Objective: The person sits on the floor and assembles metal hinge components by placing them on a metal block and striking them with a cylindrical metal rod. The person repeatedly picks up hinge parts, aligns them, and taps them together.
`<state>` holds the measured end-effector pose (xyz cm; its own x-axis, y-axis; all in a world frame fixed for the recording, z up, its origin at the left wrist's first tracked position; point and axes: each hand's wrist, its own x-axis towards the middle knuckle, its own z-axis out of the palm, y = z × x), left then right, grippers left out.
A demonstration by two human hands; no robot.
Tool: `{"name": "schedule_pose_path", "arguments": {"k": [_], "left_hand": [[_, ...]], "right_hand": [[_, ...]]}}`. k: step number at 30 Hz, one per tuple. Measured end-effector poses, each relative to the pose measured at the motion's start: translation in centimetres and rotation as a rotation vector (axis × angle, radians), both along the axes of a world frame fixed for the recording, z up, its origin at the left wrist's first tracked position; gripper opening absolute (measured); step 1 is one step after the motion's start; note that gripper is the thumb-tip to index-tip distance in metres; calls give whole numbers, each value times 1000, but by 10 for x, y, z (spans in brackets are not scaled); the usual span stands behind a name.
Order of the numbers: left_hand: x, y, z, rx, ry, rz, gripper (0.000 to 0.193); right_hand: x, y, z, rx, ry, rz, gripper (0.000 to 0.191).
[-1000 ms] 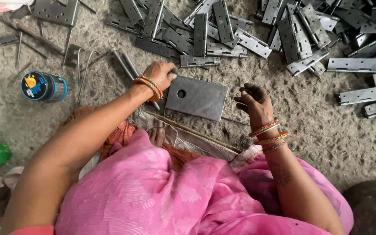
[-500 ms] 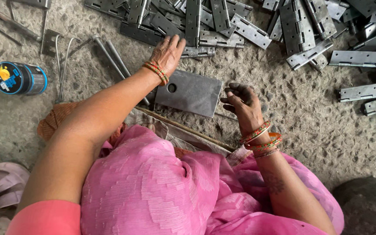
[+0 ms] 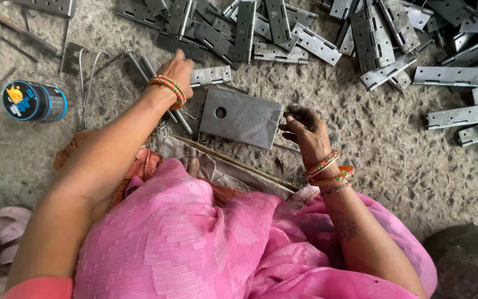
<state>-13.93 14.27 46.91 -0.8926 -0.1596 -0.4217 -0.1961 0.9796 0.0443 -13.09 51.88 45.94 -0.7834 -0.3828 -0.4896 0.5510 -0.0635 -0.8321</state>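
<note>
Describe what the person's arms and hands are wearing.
Both forearms are bare. The left hand has red-and-green beaded bangles at the wrist; the right hand, grimy at the fingertips, has several similar bangles plus an orange one. A pink sleeve edge shows at the left upper arm.

left hand [image 3: 179, 69] outstretched, right hand [image 3: 304, 126] loosely curled

One head-worn camera looks nearly straight down, fairly close, over the lap onto the floor [image 3: 394, 166].
</note>
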Motion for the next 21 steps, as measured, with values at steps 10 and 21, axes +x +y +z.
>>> {"name": "schedule_pose_path", "arguments": {"k": [10, 21], "left_hand": [[14, -16, -31, 810, -120, 883, 86], [0, 37, 15, 631, 1022, 432, 32]], "right_hand": [[-8, -7, -41, 87, -42, 107, 45], [-68, -30, -109, 243, -242, 153, 45]]}}
